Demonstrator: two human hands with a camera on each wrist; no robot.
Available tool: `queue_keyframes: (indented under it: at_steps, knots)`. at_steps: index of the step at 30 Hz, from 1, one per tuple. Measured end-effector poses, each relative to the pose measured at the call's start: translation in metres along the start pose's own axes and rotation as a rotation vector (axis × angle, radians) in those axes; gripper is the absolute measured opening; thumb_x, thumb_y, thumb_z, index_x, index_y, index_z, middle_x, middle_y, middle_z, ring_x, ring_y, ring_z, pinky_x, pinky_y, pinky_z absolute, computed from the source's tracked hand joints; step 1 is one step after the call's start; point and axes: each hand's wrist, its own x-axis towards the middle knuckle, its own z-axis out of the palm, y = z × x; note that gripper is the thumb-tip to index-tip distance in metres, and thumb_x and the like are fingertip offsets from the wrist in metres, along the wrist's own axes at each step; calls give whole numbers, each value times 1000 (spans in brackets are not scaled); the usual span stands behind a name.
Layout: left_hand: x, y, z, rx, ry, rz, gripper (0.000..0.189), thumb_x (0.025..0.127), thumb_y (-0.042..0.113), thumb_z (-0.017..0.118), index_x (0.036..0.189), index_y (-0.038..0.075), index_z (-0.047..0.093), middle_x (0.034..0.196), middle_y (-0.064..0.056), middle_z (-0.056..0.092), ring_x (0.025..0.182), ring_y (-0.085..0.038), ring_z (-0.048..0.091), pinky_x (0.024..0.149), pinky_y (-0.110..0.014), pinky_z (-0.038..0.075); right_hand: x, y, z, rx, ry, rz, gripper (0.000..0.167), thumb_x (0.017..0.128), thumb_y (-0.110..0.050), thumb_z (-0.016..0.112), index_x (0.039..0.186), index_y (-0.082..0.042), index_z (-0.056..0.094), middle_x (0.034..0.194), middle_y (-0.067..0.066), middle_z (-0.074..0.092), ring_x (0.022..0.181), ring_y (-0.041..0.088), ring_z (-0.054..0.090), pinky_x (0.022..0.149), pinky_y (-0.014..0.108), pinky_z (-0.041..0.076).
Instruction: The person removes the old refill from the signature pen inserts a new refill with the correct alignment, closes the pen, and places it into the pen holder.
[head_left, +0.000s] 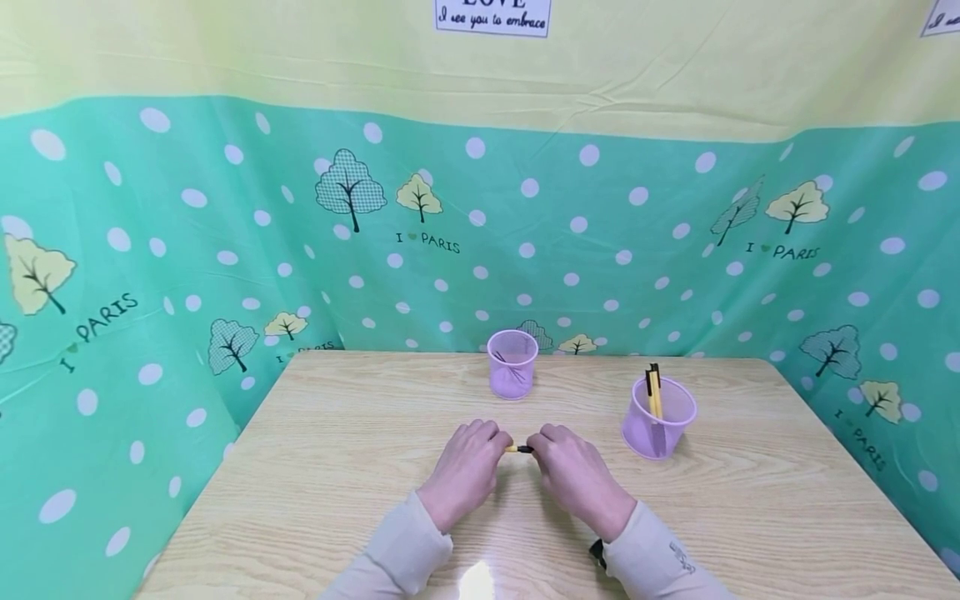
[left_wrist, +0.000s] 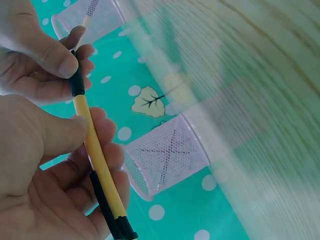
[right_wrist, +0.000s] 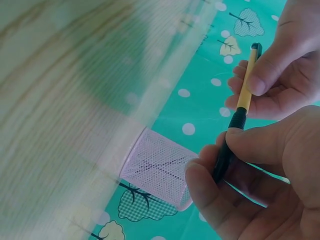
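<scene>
Both hands hold one pen (left_wrist: pixel 100 150) between them, low over the table; it has a yellow barrel, a black clip and a black front section. My left hand (head_left: pixel 467 467) pinches the yellow barrel between thumb and fingers, with the clip end sticking out past the palm in the left wrist view. The black front section (right_wrist: pixel 237 121) is gripped by my right hand (head_left: pixel 576 471), thumb on top and fingers beneath. Right-hand fingers hide the pen's tip. At the join, yellow meets black in the short gap between the two hands.
A lilac mesh cup (head_left: pixel 512 379) with thin dark sticks inside stands at the table's back edge. Right of the hands, another lilac cup (head_left: pixel 651 437) holds several yellow-and-black pens (head_left: pixel 655 396). Under the right sleeve a small black object (head_left: pixel 597 552) peeks out. A patterned curtain (head_left: pixel 480 250) surrounds the wooden table (head_left: pixel 337 467).
</scene>
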Motion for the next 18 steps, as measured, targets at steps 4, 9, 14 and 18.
queue_keyframes:
  at_steps: [4,9,14,18]
  knots:
    - [0,1,-1,-5,-8,-1,20,78,3,68,95,14,68,82,3,58,73,-16,52,62,-26,41,1,-1,0,26,1,7,15,78,-2,72,90,-10,70,75,-6,56,67,10,54,54,22,49]
    - [0,2,-1,-9,-8,2,20,77,1,68,93,14,68,81,4,57,73,-15,52,61,-25,40,1,-1,2,63,-4,4,17,78,1,69,92,-10,71,77,-5,57,69,10,56,58,23,51]
    - [0,2,0,-15,-8,8,20,77,1,67,92,14,68,82,3,58,74,-15,53,61,-24,40,0,-2,2,71,-12,3,19,76,2,69,92,-9,70,78,-5,57,71,10,56,60,23,51]
    - [0,3,0,-12,-7,14,21,75,1,69,92,14,67,81,4,57,73,-15,52,61,-24,40,0,-3,1,78,-11,5,14,78,-4,72,90,-10,70,78,-6,56,70,9,54,58,23,50]
